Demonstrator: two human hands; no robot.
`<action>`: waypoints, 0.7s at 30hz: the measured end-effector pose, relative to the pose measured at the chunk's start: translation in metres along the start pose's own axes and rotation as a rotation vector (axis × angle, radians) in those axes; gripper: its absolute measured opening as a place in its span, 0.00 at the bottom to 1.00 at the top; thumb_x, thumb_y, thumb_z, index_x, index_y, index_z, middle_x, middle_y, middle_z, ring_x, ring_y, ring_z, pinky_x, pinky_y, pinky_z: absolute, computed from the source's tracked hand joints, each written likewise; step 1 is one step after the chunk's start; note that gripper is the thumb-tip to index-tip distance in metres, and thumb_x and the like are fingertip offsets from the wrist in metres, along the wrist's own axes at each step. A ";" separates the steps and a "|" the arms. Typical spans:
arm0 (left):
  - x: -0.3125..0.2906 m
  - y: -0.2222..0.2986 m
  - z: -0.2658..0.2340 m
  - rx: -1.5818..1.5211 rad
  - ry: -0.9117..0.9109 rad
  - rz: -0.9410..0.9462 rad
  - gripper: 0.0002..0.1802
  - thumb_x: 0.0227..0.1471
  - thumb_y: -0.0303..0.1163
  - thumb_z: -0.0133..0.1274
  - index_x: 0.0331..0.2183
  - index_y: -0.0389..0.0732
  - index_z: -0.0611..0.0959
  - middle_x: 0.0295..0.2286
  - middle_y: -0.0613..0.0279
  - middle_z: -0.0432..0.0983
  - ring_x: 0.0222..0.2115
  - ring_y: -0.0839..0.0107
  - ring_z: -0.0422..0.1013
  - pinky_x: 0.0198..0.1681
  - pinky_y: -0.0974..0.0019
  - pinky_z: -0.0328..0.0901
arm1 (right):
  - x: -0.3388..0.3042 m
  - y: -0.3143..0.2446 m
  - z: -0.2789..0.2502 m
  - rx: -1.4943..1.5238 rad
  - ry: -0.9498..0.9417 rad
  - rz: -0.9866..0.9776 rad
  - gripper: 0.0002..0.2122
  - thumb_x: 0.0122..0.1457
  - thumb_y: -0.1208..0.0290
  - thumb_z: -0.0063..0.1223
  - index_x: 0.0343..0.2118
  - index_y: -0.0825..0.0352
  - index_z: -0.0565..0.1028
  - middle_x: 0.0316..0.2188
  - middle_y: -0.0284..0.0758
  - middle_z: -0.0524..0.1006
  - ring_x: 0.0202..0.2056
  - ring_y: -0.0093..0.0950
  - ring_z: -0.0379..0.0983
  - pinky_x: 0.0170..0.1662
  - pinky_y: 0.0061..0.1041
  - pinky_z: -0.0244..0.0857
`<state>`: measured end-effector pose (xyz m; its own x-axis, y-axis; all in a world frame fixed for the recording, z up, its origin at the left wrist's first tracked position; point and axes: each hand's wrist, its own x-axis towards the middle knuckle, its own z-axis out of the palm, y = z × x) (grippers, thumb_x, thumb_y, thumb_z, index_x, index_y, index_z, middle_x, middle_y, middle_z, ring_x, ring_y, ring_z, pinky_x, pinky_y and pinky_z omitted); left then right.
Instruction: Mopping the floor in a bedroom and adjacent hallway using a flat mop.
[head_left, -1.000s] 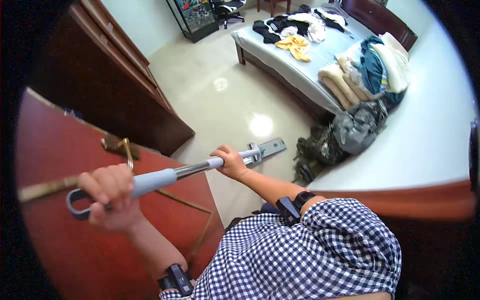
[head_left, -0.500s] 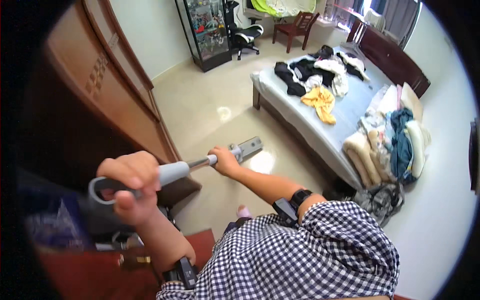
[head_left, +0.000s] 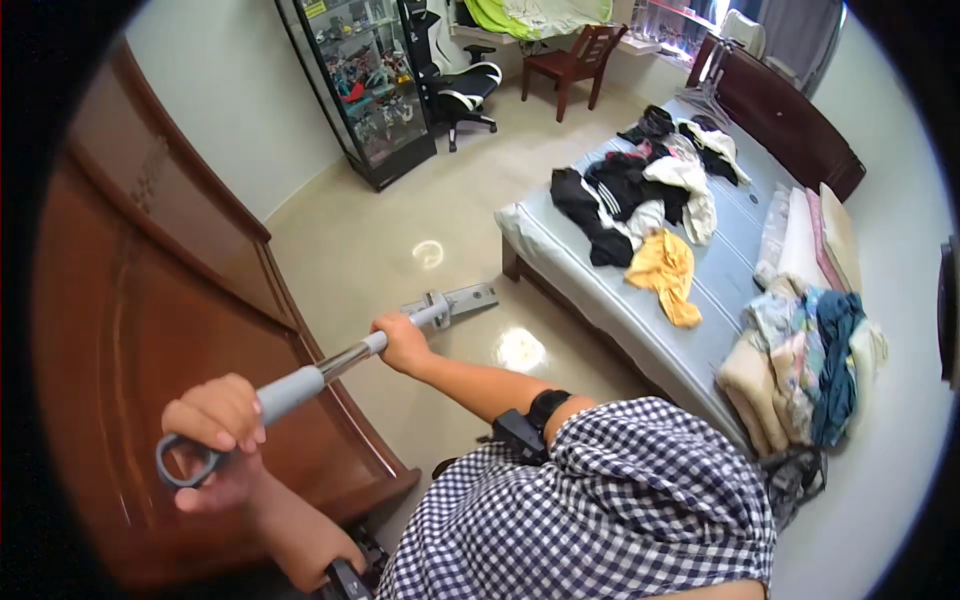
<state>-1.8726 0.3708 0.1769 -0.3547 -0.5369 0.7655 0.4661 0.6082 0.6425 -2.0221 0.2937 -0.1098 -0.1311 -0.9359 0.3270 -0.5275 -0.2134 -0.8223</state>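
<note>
A flat mop (head_left: 345,362) with a grey handle and metal pole slants from lower left toward the middle. My left hand (head_left: 218,415) is closed around the grip at its upper end, just above a grey loop. Farther down, my right hand (head_left: 403,345) is wrapped round the pole, not far above the mop head. The long grey mop head (head_left: 470,299) is at the shiny tiled floor (head_left: 380,250), left of the bed corner. Whether a cloth is under the head cannot be seen.
Brown wooden wardrobe doors (head_left: 215,300) line the left side. A bed (head_left: 590,310) with scattered clothes, a yellow garment (head_left: 665,275) and folded bedding (head_left: 790,370) fills the right. Beyond are a glass display cabinet (head_left: 375,150), an office chair (head_left: 465,90) and a wooden chair (head_left: 570,70).
The view has shifted forward, with the cabinet and bed appearing larger. Both hands and the mop have moved left in the picture, still held the same way.
</note>
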 end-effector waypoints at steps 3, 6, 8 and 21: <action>0.026 -0.045 -0.035 0.141 0.053 -0.153 0.17 0.44 0.46 0.47 0.23 0.41 0.69 0.17 0.62 0.66 0.20 0.70 0.64 0.33 0.63 0.60 | 0.077 0.040 0.008 -0.016 -0.022 0.020 0.07 0.42 0.77 0.53 0.27 0.62 0.74 0.28 0.39 0.73 0.35 0.41 0.69 0.36 0.38 0.65; 0.063 -0.099 -0.071 0.173 0.266 -0.201 0.12 0.42 0.40 0.46 0.27 0.42 0.69 0.22 0.64 0.63 0.28 0.69 0.63 0.42 0.57 0.58 | 0.151 0.070 0.017 -0.025 0.027 0.058 0.07 0.41 0.78 0.53 0.26 0.63 0.74 0.28 0.39 0.74 0.34 0.41 0.70 0.36 0.38 0.65; 0.080 -0.142 -0.092 0.126 0.294 -0.201 0.12 0.43 0.39 0.46 0.28 0.42 0.69 0.22 0.64 0.63 0.28 0.69 0.63 0.42 0.57 0.58 | 0.189 0.100 0.022 -0.039 0.117 0.058 0.07 0.40 0.80 0.53 0.25 0.62 0.74 0.27 0.37 0.74 0.34 0.40 0.69 0.37 0.39 0.63; 0.306 -0.488 -0.196 -0.319 0.065 -0.331 0.21 0.38 0.47 0.50 0.30 0.39 0.74 0.41 0.46 0.64 0.26 0.69 0.66 0.30 0.68 0.62 | 0.411 0.291 -0.022 -0.286 0.473 0.366 0.07 0.41 0.81 0.51 0.23 0.61 0.69 0.27 0.35 0.70 0.38 0.38 0.65 0.38 0.37 0.58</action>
<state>-2.0502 -0.2052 0.0908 -0.4794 -0.7139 0.5103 0.5660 0.1929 0.8016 -2.2482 -0.1473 -0.2044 -0.6641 -0.6960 0.2731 -0.5724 0.2383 -0.7846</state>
